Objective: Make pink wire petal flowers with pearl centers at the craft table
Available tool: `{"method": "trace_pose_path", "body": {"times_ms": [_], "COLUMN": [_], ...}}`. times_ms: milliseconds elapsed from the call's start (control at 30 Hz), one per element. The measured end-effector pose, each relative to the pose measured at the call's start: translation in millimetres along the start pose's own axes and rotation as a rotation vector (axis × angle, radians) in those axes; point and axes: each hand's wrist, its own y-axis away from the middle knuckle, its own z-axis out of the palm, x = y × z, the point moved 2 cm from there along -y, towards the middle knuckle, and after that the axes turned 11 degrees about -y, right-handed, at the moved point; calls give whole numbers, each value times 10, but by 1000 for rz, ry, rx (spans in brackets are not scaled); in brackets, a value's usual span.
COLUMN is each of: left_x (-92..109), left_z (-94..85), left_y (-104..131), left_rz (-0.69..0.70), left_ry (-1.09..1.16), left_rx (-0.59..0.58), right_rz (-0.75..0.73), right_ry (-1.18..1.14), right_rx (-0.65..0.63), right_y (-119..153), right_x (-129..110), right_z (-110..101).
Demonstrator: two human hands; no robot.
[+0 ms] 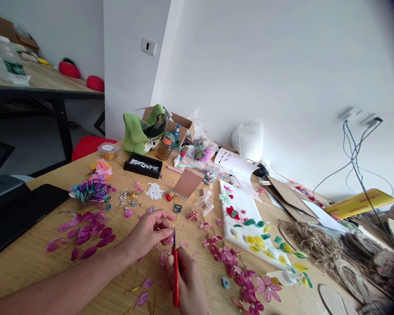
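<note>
My right hand is closed around red-handled scissors, their dark blades pointing away from me. The blade tips reach up to the fingertips of my left hand. Those fingers are pinched on a thin gold wire, of which only a short length shows. Just below the pinch lies a pink petal; whether it joins the wire I cannot tell. Loose magenta petals are spread left of my left forearm. Right of the scissors lie several wire-stemmed magenta flowers.
A white foam board holds red, green and yellow petals. Behind my hands are a black tray, white stamens, beads and a brown card. A green bag and jar stand farther back. Twine lies right.
</note>
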Motion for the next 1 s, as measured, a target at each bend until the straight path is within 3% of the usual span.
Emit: {"method": "trace_pose_path", "body": {"times_ms": [500,867,1000], "left_x": [34,62,43], "left_z": [2,1,-9], "left_y": [10,28,16], "left_rz": [-50,-94,-86], "left_ry": [29,83,98], "left_rx": [9,13,31], "right_rz": [15,3,-32], "right_ry": [51,122,355], "right_rx": [67,99,151], "right_y": [3,2,-2], "right_x": [-103,-43,-58], "right_z": [7,-19,-173]}}
